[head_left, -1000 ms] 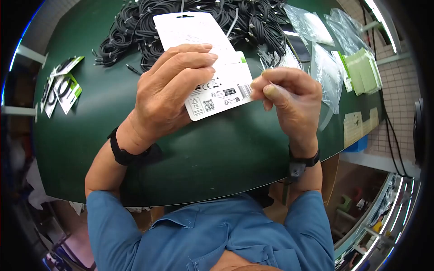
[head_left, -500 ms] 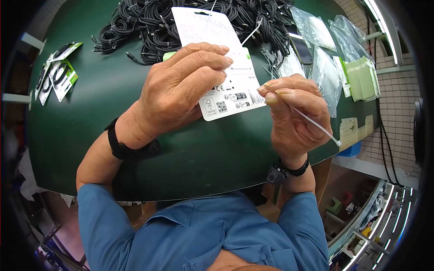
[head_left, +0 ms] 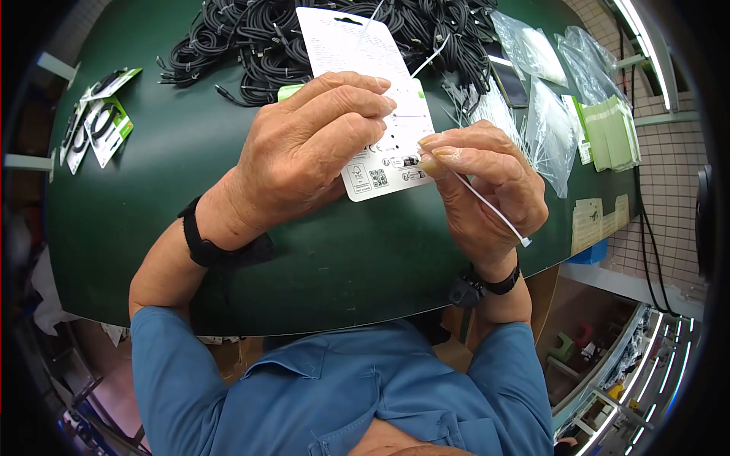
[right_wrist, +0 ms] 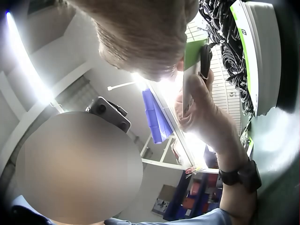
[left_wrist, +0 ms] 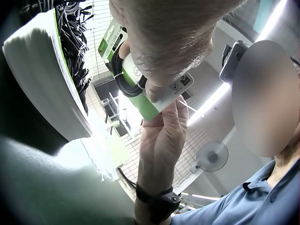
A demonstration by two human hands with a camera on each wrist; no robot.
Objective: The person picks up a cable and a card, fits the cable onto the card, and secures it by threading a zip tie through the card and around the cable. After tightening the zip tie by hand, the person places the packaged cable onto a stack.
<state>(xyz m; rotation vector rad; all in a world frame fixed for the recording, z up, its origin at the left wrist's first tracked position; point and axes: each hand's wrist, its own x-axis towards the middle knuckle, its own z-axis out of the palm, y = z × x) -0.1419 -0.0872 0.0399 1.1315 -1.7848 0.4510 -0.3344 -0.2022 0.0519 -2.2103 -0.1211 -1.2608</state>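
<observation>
My left hand (head_left: 304, 144) grips a white and green retail card (head_left: 411, 114), tilted above the table with its printed back showing in the head view. On the card's front, a coiled black cable (left_wrist: 123, 86) shows in the left wrist view. Thumb and forefinger of my right hand (head_left: 490, 182) pinch a thin white cable tie (head_left: 494, 209) at the card's lower right edge; its head end points down and right. Another white strip (head_left: 432, 58) sticks out beside the card's upper right edge. The fingertips hide the pinched end of the tie.
Bundled black cables (head_left: 228, 45) are heaped at the back. Finished-looking cable cards (head_left: 114, 133) lie at the left. Loose white ties (head_left: 494, 110), clear plastic bags (head_left: 551, 129) and green cards (head_left: 608, 129) lie at the right. A thick card stack (left_wrist: 37, 65) stands near the cables.
The cable tie in my right hand has come into view, pointing down and right. That hand then moved left over the card's corner. The card has shifted slightly right in the head view.
</observation>
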